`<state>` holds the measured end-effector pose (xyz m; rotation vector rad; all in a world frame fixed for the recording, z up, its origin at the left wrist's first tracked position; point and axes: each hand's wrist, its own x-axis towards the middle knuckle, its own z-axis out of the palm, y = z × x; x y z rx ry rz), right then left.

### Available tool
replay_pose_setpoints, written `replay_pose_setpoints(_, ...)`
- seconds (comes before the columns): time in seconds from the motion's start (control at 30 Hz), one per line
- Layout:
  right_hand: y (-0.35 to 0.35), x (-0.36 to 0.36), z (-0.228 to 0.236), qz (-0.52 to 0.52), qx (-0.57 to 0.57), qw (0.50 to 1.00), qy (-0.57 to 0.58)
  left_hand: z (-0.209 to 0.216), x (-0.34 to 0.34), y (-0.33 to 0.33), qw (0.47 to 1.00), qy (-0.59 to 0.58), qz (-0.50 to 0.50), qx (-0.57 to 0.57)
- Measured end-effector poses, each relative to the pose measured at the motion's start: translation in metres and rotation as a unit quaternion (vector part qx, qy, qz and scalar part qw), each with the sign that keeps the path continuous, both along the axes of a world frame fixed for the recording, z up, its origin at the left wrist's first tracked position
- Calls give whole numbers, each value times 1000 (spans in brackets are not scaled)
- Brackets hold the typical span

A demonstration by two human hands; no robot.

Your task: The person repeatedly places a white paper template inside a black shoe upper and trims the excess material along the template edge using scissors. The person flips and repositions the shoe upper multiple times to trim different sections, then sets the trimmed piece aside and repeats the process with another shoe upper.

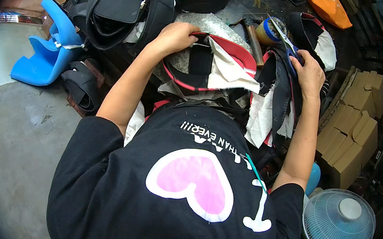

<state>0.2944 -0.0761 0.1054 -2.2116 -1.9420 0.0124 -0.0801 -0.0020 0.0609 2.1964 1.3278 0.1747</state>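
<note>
Band [239, 54]: lies in front of you, just beyond your shirt [186, 123], as an open loop of black with a red inner side.
White cloth [230, 73]: attached to the band at its upper edge, by the look of it, and hanging loose across the opening; its lower edge looks unfinished.
Red lining [247, 61]: runs along the far rim and appears joined to the black, so that part looks done; how much is left on the band you cannot tell from this view.
Second band [281, 100]: hangs to the right of the first, below your right hand, its own white cloth just as loose (so it seems no further along).
Left hand [177, 37]: your thumb and fingers pinch the band's far left rim.
Right hand [308, 73]: your fingers are curled around the blue handles of the scissors, well apart from your other hand.
Scissors [288, 44]: blades point away from you, up and to the left; whether they are parted is too small to tell.
Slab [208, 21]: grey, behind the band.
Hammer [255, 44]: its wooden handle points toward you, just beside the yellow tub [266, 32].
Orange bag [329, 7]: at the far right edge of the bench.
</note>
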Motion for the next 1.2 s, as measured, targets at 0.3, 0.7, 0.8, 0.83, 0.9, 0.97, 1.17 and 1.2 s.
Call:
replay_pose_setpoints(0.3, 28, -26, -18, -16, -48, 999, -10, 3, 24, 5, 981, 26, 18, 190)
replay_pose_setpoints(0.7, 36, -14, -10, 58, -30, 998, -8, -6, 43, -56, 952, -168, -15, 257)
replay_pose_setpoints(0.8, 48, -19, -32, 135, 37, 989, 53, -25, 88, -42, 949, -264, -11, 170)
replay_pose_setpoints(0.83, 51, -21, -41, 126, 22, 987, 94, -33, 106, -33, 950, -295, 12, 99)
replay_pose_setpoints(0.9, 56, -19, -54, 141, 39, 980, 132, -46, 140, -7, 951, -283, 60, -112)
replay_pose_setpoints(0.97, 60, -16, -62, 134, 30, 978, 159, -56, 165, 15, 942, -277, 43, -185)
replay_pose_setpoints(1.17, 62, -8, -68, 107, 68, 986, 108, -66, 217, 18, 827, -385, 84, -402)
replay_pose_setpoints(1.2, 62, -5, -66, 96, 66, 988, 103, -65, 223, 17, 831, -379, 74, -401)
